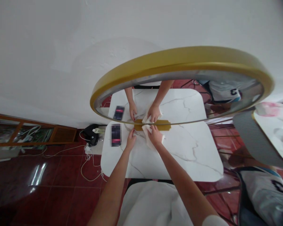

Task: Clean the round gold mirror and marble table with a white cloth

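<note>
A large round mirror with a gold frame [179, 56] stands on a gold base plate [165, 127] on the white marbled table [191, 157]. My right hand [155, 136] presses a white cloth [148, 133] against the base, close to the mirror's lower edge. To its left, my left hand [131, 138] has its fingertips at the base's left end, with nothing seen in it. Both hands and the cloth are reflected in the glass. Left of my left hand, a dark item with a pink band [116, 135] lies on the table; its image is pixelated.
At the right are a second white surface with a ribbed grey side [254, 138] and a seated person's clothing [266, 191]. A black bag-like object [91, 133], white cables [88, 175] and a wooden-framed cabinet [61, 133] are at the left. Behind the mirror rises a white wall [49, 47].
</note>
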Motion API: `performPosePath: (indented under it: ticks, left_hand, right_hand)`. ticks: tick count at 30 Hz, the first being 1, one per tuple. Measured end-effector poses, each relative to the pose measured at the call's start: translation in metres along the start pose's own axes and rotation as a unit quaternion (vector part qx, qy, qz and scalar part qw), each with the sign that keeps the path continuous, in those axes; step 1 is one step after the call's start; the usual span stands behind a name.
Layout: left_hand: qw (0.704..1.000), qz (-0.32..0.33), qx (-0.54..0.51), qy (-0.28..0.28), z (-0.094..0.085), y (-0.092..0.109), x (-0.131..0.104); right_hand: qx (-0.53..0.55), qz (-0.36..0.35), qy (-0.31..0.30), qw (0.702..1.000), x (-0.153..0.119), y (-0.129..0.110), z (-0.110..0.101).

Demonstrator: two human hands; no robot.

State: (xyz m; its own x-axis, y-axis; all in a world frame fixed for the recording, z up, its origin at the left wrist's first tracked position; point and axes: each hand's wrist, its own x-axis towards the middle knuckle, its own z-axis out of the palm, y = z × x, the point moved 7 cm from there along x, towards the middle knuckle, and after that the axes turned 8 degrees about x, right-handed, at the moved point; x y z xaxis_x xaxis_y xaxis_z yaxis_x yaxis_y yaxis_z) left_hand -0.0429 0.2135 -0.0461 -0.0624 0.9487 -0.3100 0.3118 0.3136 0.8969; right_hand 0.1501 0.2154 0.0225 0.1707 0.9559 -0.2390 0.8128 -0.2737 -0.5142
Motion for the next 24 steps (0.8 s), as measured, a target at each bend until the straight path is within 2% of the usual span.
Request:
performPosePath:
  ticks: [3, 5, 6, 8, 10, 13, 17, 21, 24]
  left_hand:
    - [0.998, 0.018, 0.054, 0.016, 0.001, 0.014, -0.010]
    - [0.984, 0.072, 0.164, 0.025, 0.006, 0.032, -0.020]
    - [0.966, 0.109, 0.235, 0.021, 0.013, 0.042, -0.026]
    - [0.914, 0.181, 0.364, -0.013, 0.035, 0.059, -0.038]
    - [0.868, 0.230, 0.434, -0.067, 0.062, 0.070, -0.046]
    - [0.828, 0.260, 0.482, -0.117, 0.096, 0.081, -0.050]
    - [0.819, 0.249, 0.501, -0.129, 0.118, 0.087, -0.045]
    - [0.818, 0.220, 0.514, -0.133, 0.122, 0.084, -0.041]
    - [0.813, 0.215, 0.524, -0.134, 0.122, 0.082, -0.040]
  right_hand:
    - [-0.005, 0.024, 0.016, 1.000, -0.001, 0.036, -0.023]
    - [-0.005, 0.045, 0.034, 0.998, -0.001, 0.060, -0.037]
    - [-0.003, 0.052, 0.044, 0.998, -0.001, 0.071, -0.042]
    - [0.001, 0.056, 0.061, 0.997, -0.001, 0.087, -0.051]
    - [0.001, 0.051, 0.067, 0.996, -0.001, 0.097, -0.057]
    - [-0.003, 0.059, 0.071, 0.996, -0.001, 0.110, -0.063]
    - [0.006, 0.091, 0.071, 0.993, 0.001, 0.125, -0.072]
    - [0.026, 0.090, 0.062, 0.994, 0.006, 0.133, -0.079]
    - [0.039, 0.130, 0.076, 0.988, 0.005, 0.138, -0.079]
